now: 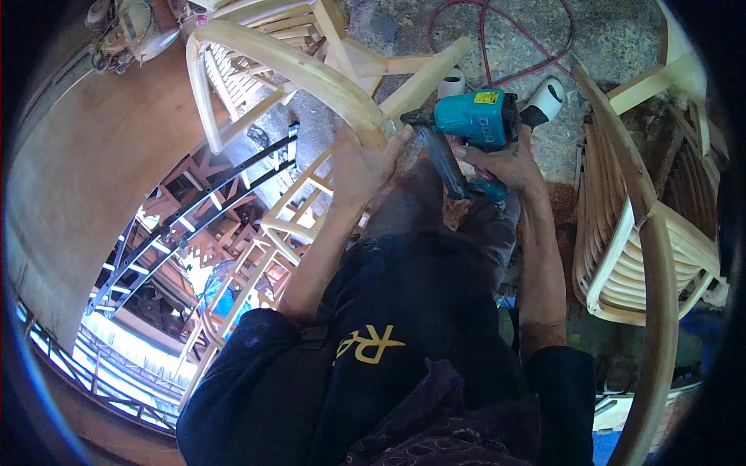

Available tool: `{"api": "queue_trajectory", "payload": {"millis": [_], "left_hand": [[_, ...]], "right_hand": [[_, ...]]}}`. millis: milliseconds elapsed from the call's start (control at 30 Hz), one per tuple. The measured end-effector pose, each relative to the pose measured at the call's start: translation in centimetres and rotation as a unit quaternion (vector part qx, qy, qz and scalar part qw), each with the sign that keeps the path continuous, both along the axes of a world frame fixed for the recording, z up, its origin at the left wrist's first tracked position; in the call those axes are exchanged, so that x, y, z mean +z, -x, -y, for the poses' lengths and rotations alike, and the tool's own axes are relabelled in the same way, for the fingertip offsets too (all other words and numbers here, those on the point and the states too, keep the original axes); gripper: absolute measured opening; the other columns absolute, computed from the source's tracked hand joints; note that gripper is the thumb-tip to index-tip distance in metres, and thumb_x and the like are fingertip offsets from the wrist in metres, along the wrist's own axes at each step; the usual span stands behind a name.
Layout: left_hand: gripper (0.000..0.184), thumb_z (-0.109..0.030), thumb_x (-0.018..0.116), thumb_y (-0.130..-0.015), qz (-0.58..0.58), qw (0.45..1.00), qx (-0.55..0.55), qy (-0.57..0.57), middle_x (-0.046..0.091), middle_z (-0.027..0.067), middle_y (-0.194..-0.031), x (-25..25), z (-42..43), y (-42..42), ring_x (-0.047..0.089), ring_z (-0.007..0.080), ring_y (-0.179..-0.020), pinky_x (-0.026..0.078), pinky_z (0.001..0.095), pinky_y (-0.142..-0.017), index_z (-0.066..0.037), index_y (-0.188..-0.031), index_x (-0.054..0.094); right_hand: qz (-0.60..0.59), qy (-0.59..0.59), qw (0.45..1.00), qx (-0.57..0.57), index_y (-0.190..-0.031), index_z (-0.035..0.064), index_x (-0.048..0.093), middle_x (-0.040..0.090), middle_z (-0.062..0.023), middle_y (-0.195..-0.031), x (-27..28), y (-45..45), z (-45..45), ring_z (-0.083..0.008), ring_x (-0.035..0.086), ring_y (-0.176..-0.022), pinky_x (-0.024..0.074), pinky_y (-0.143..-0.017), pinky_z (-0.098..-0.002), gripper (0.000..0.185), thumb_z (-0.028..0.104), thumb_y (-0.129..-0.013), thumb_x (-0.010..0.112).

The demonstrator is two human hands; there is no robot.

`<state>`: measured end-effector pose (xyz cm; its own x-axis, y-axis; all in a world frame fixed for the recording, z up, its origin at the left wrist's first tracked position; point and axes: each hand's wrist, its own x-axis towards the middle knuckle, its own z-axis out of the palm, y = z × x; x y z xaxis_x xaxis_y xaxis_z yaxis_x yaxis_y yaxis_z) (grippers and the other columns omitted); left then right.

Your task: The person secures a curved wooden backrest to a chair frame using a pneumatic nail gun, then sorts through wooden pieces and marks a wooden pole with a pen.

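Observation:
My right hand (509,165) is closed round the grip of a teal pneumatic nail gun (474,123). Its dark nose points left and meets, or nearly meets, a joint of a pale wooden chair frame (311,68); exact contact is hard to tell. My left hand (367,165) grips the same frame just below that joint, by the end of its curved rail. From the joint a straight wooden leg slants up to the right. Part of the nail gun's handle is hidden by my right hand.
A red air hose (483,46) loops on the stained floor. Stacked curved chair parts (645,264) stand at right, behind a long curved wooden piece (659,334). A dark ladder (210,203) and more chair frames (291,225) are at left, near a large plywood panel (85,171).

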<state>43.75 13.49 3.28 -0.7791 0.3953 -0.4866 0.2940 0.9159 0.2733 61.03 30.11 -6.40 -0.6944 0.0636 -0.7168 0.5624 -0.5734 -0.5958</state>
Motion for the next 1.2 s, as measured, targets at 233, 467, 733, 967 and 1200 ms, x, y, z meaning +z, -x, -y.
{"api": "queue_trajectory", "payload": {"millis": [233,467,733,967,1200], "left_hand": [[0.054,-0.045,0.074,-0.093,0.123,0.980,0.154,-0.018,0.072,0.0134,-0.091,1.5,0.9,1.8,0.064,0.0194,-0.080,0.050,0.0336,-0.072,0.007,-0.110,0.071],[0.060,-0.052,0.065,-0.099,0.176,0.916,0.297,-0.202,0.067,0.0078,-0.092,-1.8,0.8,3.7,0.062,0.0143,-0.081,0.050,0.0285,-0.075,0.007,-0.108,0.071],[0.054,-0.049,0.063,-0.101,0.106,0.937,0.275,-0.187,0.065,0.0045,-0.081,-2.8,-0.5,1.9,0.055,0.0127,-0.076,0.046,0.0320,-0.072,0.004,-0.096,0.071],[0.048,-0.044,0.064,-0.102,0.096,0.971,0.196,-0.092,0.063,0.0023,-0.076,0.6,1.1,2.3,0.051,0.0105,-0.072,0.042,0.0291,-0.067,0.002,-0.098,0.074],[0.046,-0.042,0.069,-0.099,0.097,0.971,0.210,-0.064,0.064,0.0023,-0.071,1.1,0.6,2.4,0.052,0.0092,-0.067,0.041,0.0286,-0.062,0.003,-0.094,0.076]], "right_hand": [[0.002,0.113,0.992,-0.049,-0.099,0.0024,0.070,0.066,-0.0013,-0.069,0.6,-0.4,-0.1,-0.0058,0.054,-0.049,0.0430,-0.044,-0.0238,0.034,0.018,-0.078,0.091],[-0.007,0.121,0.991,-0.053,-0.101,0.0049,0.071,0.065,-0.0003,-0.072,0.5,-0.5,0.7,-0.0062,0.051,-0.049,0.0396,-0.045,-0.0246,0.035,0.024,-0.079,0.089],[0.018,0.147,0.989,-0.011,-0.105,0.0089,0.071,0.060,0.0044,-0.067,-1.1,-1.5,1.9,-0.0065,0.047,-0.051,0.0338,-0.048,-0.0262,0.043,0.040,-0.082,0.088],[0.012,0.148,0.985,-0.084,-0.098,0.0033,0.066,0.061,0.0000,-0.068,-0.5,-1.4,2.5,-0.0073,0.047,-0.045,0.0365,-0.042,-0.0244,0.032,0.019,-0.081,0.088],[0.006,0.154,0.986,-0.063,-0.097,0.0041,0.064,0.061,0.0002,-0.070,-0.5,-1.3,2.2,-0.0075,0.047,-0.047,0.0367,-0.043,-0.0246,0.032,0.019,-0.082,0.088]]}}
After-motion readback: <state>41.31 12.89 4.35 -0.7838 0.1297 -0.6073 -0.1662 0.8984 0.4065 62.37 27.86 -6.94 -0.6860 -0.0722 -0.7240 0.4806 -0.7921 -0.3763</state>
